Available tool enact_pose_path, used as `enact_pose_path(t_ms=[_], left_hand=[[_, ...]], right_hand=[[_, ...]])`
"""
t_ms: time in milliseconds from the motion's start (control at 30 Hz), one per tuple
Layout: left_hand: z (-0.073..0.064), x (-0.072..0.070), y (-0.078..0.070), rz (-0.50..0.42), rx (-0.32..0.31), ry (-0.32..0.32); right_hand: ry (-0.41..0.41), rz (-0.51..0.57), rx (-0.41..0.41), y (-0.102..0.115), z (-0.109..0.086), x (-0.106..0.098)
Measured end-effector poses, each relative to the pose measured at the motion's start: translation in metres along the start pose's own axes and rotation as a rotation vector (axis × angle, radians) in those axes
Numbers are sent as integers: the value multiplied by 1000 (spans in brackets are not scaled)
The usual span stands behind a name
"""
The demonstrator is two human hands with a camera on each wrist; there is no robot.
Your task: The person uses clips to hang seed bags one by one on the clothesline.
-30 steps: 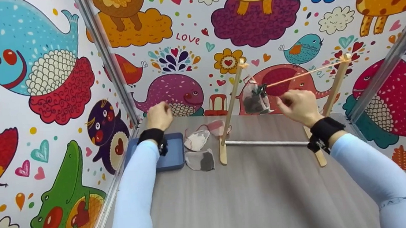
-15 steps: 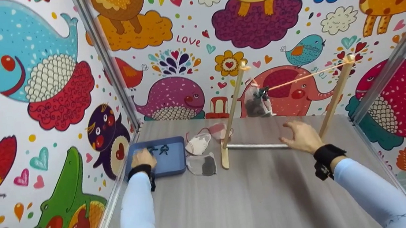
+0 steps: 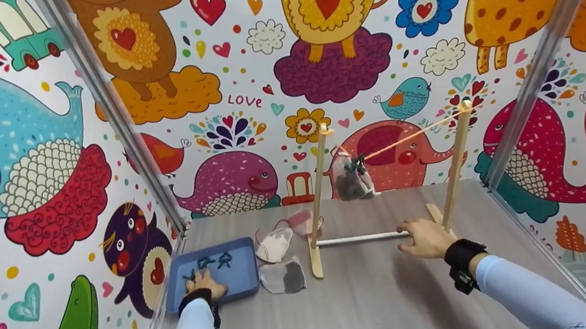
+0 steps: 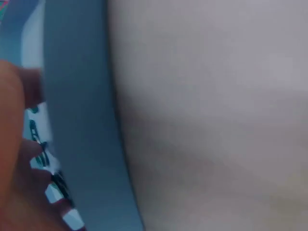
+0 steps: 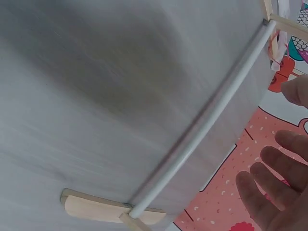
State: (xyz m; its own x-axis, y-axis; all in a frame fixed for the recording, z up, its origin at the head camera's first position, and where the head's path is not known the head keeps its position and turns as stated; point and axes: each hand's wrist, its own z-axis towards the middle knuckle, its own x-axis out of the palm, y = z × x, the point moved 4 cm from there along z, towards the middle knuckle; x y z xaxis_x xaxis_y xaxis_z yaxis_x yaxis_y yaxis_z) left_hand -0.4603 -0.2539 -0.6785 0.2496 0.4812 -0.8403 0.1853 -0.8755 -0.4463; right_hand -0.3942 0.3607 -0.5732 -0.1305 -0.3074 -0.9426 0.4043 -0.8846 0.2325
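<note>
In the head view my left hand (image 3: 207,285) reaches down into a blue tray (image 3: 253,276), fingers spread over small dark green clips (image 3: 224,260). The left wrist view shows those fingers beside the tray wall (image 4: 79,120), partly hidden and blurred. My right hand (image 3: 423,239) hovers by the white rod (image 3: 363,238) of a wooden stand, fingers relaxed and holding nothing. On the stand's orange string (image 3: 402,139) hangs a small pale pouch (image 3: 350,183) with a dark patch, a dark clip at its top.
Beside the tray lie a white pouch (image 3: 274,245), a pouch with a grey patch (image 3: 284,276) and a pinkish one (image 3: 303,222) partly behind the left post (image 3: 319,188). The right post (image 3: 457,171) rises beyond my right hand. Patterned walls enclose the grey table (image 3: 358,307).
My left hand has moved left and down into the tray, its fingers spreading. My right hand has dropped from near the hanging pouch toward the rod, fingers loosening. The head view has shifted.
</note>
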Motion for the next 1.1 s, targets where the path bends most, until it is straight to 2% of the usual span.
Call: enact_pose_path(t_ms=[100, 200, 300, 367, 433, 567, 667, 833, 900, 1100], left_hand=[[-3, 4, -1, 40, 11, -12], [-5, 3, -15, 88, 66, -55], [-9, 1, -32, 137, 137, -128], [-12, -1, -39, 151, 132, -182], [-17, -2, -42, 151, 88, -215], [-27, -4, -39, 92, -54, -209], [-31, -4, -35, 50, -78, -204], [-34, -5, -34, 14, -41, -244], [-35, -7, -38, -7, -16, -282], [-34, -19, -67, -100, 84, -376]], right_hand=[[25, 14, 2, 3, -2, 4], [42, 35, 17, 5, 0, 8], [68, 54, 27, 9, 5, 12], [87, 59, 23, 13, 9, 13], [101, 69, 20, 17, 12, 14], [100, 81, 6, 21, 15, 13], [94, 80, -7, 23, 13, 13], [111, 91, 0, 28, 10, 16], [120, 106, -4, 31, 8, 16], [130, 156, -46, 43, 9, 12]])
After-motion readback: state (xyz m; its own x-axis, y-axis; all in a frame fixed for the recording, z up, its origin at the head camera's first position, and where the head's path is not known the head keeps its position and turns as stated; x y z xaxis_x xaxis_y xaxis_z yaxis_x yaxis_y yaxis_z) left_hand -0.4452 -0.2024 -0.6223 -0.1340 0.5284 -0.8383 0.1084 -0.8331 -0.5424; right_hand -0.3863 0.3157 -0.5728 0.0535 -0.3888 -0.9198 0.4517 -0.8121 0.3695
